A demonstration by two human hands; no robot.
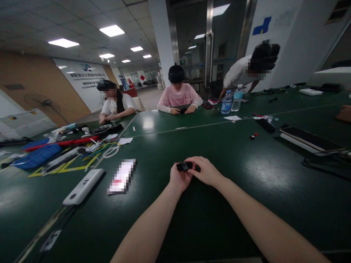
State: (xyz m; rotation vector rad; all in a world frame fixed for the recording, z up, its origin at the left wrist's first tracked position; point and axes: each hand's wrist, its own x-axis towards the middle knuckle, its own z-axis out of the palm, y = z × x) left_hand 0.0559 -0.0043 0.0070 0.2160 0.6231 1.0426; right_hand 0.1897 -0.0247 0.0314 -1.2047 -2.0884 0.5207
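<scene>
While the black object (184, 166) stretches sideways, the cupped left hand (180, 179) and pinching right hand (205, 170) hold it.

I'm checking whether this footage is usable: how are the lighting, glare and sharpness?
Head view: glare patches on the glossy dark green tabletop, lit ceiling panels bright overhead, edges stretched by the wide lens, phone-shaped screen pixelated, small black object in the hands too dark for fine detail.
</scene>
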